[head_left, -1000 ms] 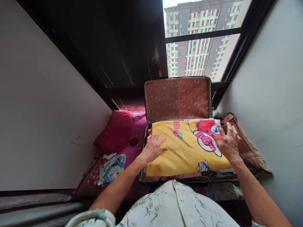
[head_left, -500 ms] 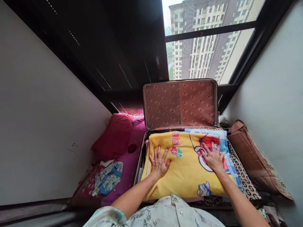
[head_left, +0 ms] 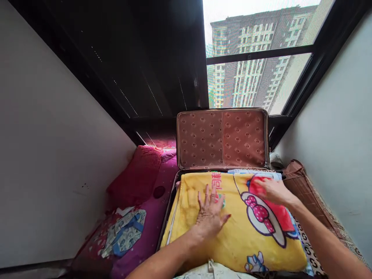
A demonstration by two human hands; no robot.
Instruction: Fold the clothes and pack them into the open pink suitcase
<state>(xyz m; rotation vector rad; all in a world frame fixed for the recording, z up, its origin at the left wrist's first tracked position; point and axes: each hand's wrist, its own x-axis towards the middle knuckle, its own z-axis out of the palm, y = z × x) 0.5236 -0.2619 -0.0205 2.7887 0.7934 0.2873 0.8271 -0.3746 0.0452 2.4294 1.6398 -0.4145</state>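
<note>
**Both hands at folded yellow blanket [head_left: 238,232] in open suitcase [head_left: 200,141]**

Far left, you've got a dark pink pillow [head_left: 132,178] against the wall. Near left of it, a patterned cloth with blue strips [head_left: 126,234]. Purple cloth [head_left: 151,228] runs between these and the suitcase. Suitcase next: lid raised at the far side, printed lining facing you. Blanket lies folded on top of the contents, covering most of the base.

Your left hand [head_left: 210,211] is palm down on the blanket's left half, over the printed lettering; grip spread wide, nothing held. Your right hand [head_left: 274,190] is at the far right, over the red part of the cartoon print; grip loose, fingers extended, nothing visibly held. It's blurred, so can't tell if it touches. Light-blue cloth [head_left: 277,175] pokes out past the far right edge. Right of the suitcase, a brown bag-like item [head_left: 310,201] near the wall.
</note>
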